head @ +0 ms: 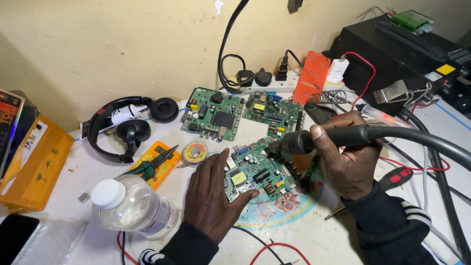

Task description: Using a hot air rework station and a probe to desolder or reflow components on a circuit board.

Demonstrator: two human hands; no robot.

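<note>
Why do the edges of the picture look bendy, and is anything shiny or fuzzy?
In the head view, the wide lens curves things near the edges, like the black hose in the right hand. The light is soft and even, with a faint shadow beside the left hand. The plastic bottle shows small glints. The circuit board in the middle looks sharp; nothing is badly blurred.

- Orange-yellow carton [37,162] with a white label – far out beyond the left hand [212,196], at the table's edge.
- Dark glossy box [11,122] leaning behind that carton.
- Dark phone screen [14,235], unlit – near corner, well left of that hand.
- White label on the tube [122,114] inside the headphones [122,130].
- Yellow and white stickers [441,72] on the black case [392,54] – beyond the right hand [348,157].
</note>
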